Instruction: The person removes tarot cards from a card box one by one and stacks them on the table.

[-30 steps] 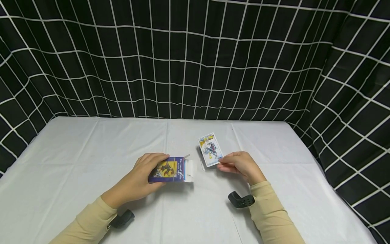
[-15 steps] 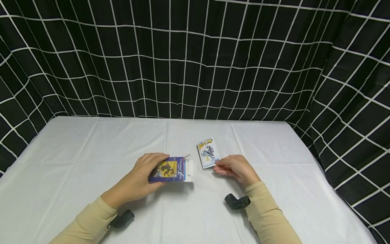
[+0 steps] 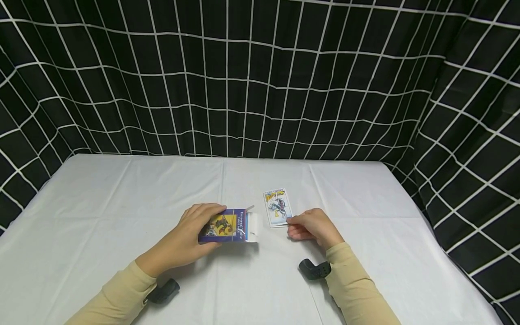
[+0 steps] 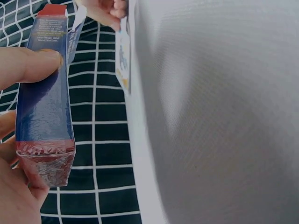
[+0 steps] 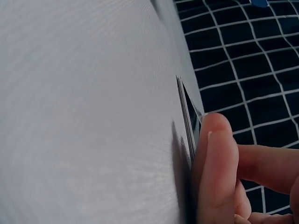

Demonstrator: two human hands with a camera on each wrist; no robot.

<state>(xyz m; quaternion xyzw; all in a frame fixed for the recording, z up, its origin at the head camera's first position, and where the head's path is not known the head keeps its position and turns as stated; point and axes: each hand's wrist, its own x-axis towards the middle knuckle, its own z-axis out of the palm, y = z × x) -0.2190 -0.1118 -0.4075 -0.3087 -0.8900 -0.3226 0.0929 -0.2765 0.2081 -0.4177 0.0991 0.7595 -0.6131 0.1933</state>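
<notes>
My left hand [image 3: 180, 239] grips a purple-blue tarot card box [image 3: 223, 225] above the cloth, its white end flap [image 3: 253, 225] open toward the right. In the left wrist view the thumb presses the narrow printed side of the box [image 4: 44, 107], with other fingers behind it. My right hand [image 3: 314, 228] pinches the near right corner of a tarot card [image 3: 278, 207] showing a rider on a horse. That card lies over a small stack of cards. From the right wrist view, the stack [image 5: 185, 116] appears edge-on, with a narrow wedge of space under the top card near my fingers [image 5: 217, 163].
A white cloth [image 3: 142, 198] with fold creases covers the table. Black curtains with a white grid [image 3: 227, 90] rise behind and at both sides. Black wrist cameras [image 3: 314, 269] sit on both forearms, close to the cloth.
My right hand has brought the top card down and nearer, turning it slightly, so it now lines up with the stack. The left hand and the box have stayed still.
</notes>
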